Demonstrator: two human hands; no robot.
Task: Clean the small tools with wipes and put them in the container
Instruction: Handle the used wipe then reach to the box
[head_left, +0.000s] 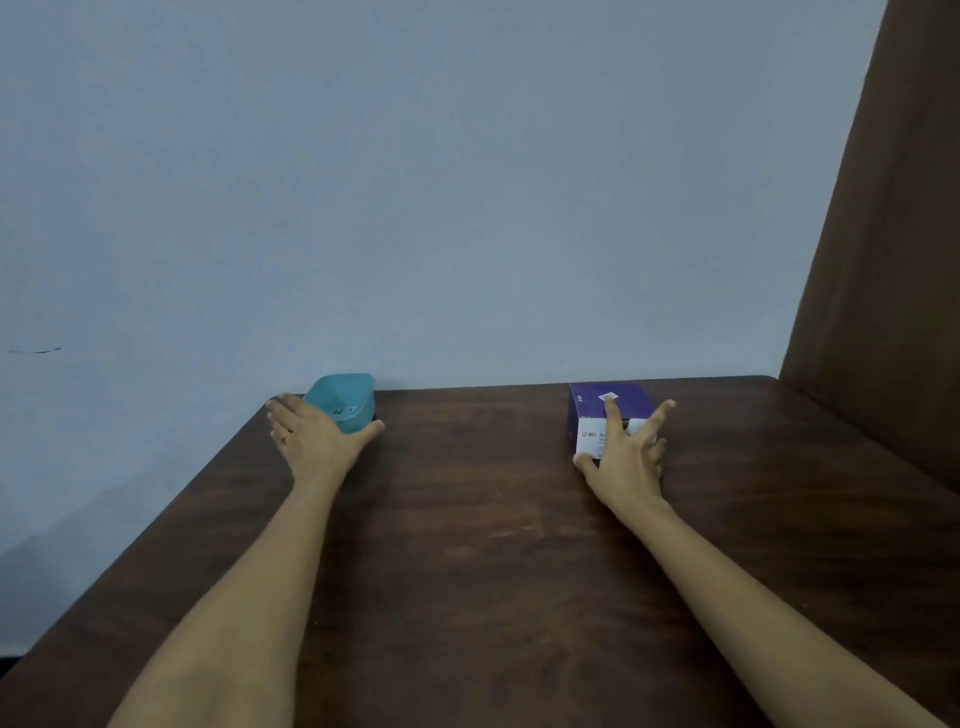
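Observation:
A teal plastic container (345, 397) stands tilted at the table's far left corner, with small dark things just visible inside it. My left hand (317, 439) wraps its near side, thumb to the right and fingers to the left. A purple and white box of wipes (592, 415) lies at the far right of the table. My right hand (626, 452) rests on the box with fingers spread over its top and the thumb at its near left corner.
The dark wooden table (478, 519) meets a pale blue wall at its far edge. Its left edge runs diagonally toward me. A brown panel (883, 260) rises at the right.

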